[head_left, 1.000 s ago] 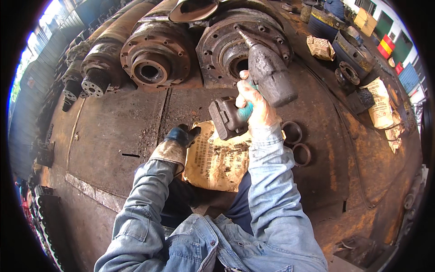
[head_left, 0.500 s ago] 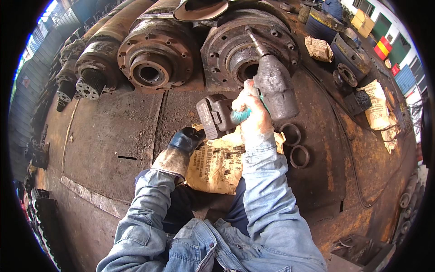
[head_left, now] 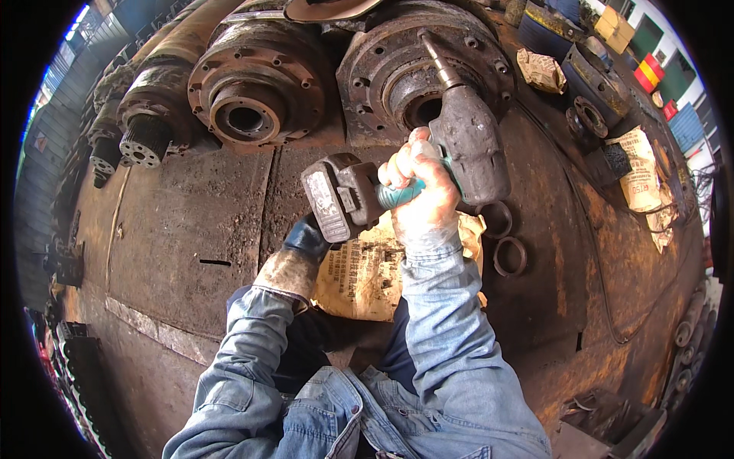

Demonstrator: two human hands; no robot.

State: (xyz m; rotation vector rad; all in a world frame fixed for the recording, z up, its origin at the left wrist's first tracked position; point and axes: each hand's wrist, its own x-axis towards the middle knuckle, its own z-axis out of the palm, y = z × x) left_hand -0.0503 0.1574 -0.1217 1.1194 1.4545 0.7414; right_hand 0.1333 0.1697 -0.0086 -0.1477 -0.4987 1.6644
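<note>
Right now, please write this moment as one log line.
Right hand: grips cordless impact wrench; left hand: gloved, partly behind battery pack; ahead: large round flange; right: two metal rings

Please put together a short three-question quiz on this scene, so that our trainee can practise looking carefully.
1. Which hand is wrapped around the handle of the power tool?
2. True or false: two rings lie to the right of the yellowish paper.
3. Fill in the blank: the left hand wears a dark ____ with a paler cuff.

Key:
1. The right hand.
2. True.
3. Glove.
</note>
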